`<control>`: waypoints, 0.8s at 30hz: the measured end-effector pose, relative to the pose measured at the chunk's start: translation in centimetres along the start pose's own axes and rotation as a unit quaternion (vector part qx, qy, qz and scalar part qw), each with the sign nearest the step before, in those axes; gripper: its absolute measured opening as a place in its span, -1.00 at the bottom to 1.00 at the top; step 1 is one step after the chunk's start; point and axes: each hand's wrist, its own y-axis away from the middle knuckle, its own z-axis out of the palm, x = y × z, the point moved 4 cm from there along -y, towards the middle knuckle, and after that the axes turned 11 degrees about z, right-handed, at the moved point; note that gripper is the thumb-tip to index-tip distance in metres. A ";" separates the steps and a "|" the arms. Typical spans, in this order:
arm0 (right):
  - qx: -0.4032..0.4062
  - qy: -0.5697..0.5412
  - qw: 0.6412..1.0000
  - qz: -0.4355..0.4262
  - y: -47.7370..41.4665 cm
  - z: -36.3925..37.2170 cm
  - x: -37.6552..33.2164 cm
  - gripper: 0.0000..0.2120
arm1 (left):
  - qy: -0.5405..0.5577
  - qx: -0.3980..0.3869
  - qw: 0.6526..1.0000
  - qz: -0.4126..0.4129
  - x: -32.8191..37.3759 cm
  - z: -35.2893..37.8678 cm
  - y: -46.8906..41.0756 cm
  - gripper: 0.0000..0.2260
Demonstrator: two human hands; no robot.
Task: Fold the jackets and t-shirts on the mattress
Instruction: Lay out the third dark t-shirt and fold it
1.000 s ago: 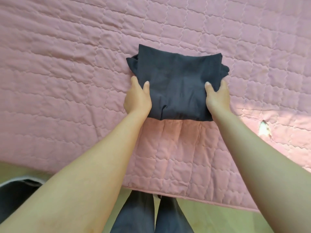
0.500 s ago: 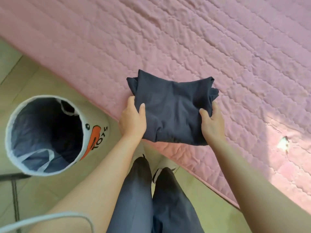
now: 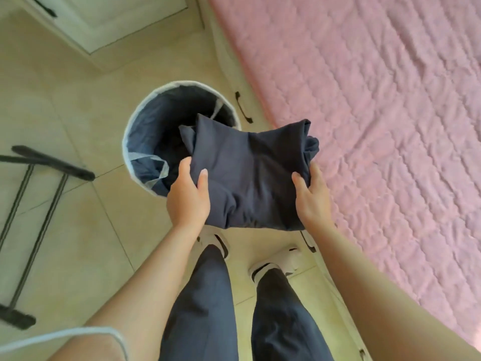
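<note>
Tiled floor (image 3: 78, 230), hamper (image 3: 148, 126) under folded garment (image 3: 250, 173)

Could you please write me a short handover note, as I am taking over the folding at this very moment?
Left hand: grips the left edge of the folded dark garment, thumb on top.
Right hand: grips its right edge the same way.
Things: the garment is held in the air between the pink mattress and the round basket on the floor, its far corner over the basket's rim.
Done: this garment is folded into a compact bundle.
Left: set it down, probably in the basket; whether more clothes wait for folding does not show in this view.
</note>
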 end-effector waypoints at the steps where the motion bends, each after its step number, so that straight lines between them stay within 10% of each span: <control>1: -0.005 0.016 1.000 -0.010 0.0 1.9 -1.4 -0.60 | 0.003 0.010 1.000 -0.013 -1.7 -1.2 -0.7 -0.62; 24: -0.109 0.064 0.992 0.031 -12.3 25.6 -8.2 -0.49 | 0.148 0.060 0.958 -0.236 -15.4 5.6 -12.2 -0.57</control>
